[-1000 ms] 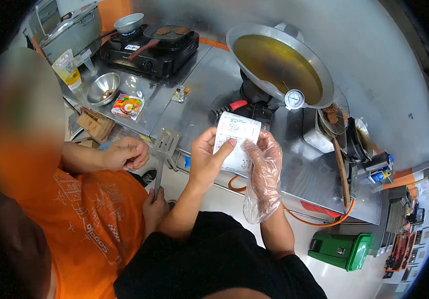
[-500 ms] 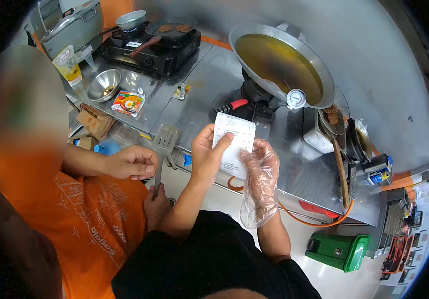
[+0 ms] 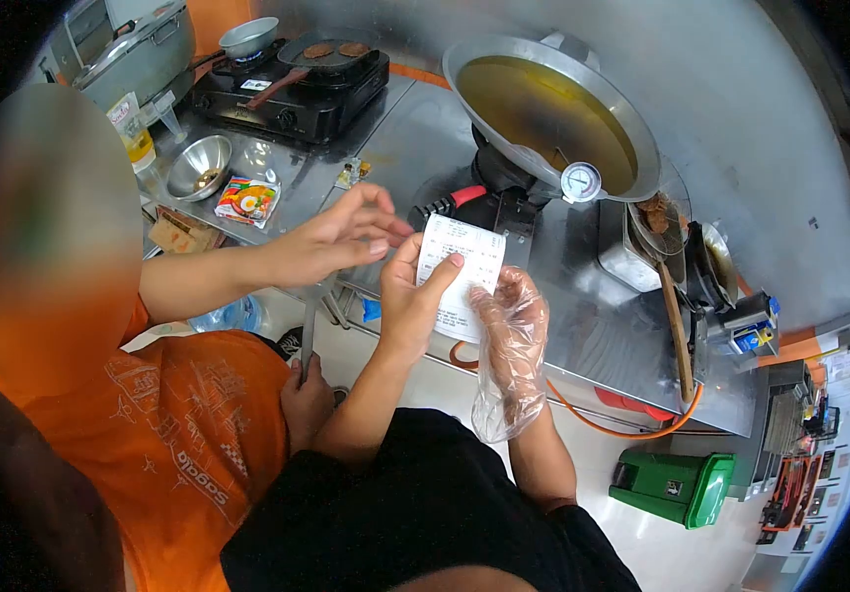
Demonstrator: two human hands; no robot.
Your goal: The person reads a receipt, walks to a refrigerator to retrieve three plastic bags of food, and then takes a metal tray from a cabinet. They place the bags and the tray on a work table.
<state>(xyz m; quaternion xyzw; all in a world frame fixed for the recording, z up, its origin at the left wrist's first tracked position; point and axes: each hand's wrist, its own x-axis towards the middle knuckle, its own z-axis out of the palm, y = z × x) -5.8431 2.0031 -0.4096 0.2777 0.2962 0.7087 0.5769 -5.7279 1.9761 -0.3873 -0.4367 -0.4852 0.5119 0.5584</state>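
A white printed receipt (image 3: 462,271) is held up in front of me by both hands. My bare left hand (image 3: 417,301) pinches its left side, thumb across the print. My right hand (image 3: 516,340), in a loose clear plastic glove, grips its lower right edge with the thumb on the front. Just left of the receipt, a co-worker's open hand (image 3: 346,237) reaches toward it, fingers spread. The co-worker's other hand (image 3: 307,395) holds a metal spatula (image 3: 309,331) upright.
Behind the receipt stands a large wok of oil (image 3: 553,118) with a dial thermometer (image 3: 580,183). A black stove (image 3: 292,104) carries a pan (image 3: 326,54) with patties. A noodle packet (image 3: 247,200) and metal bowl (image 3: 198,168) sit left; a green bin (image 3: 672,486) stands below right.
The co-worker's free hand has risen and moved right toward the receipt, its fingers opening. My hands keep their hold on the receipt. The view has shifted slightly.
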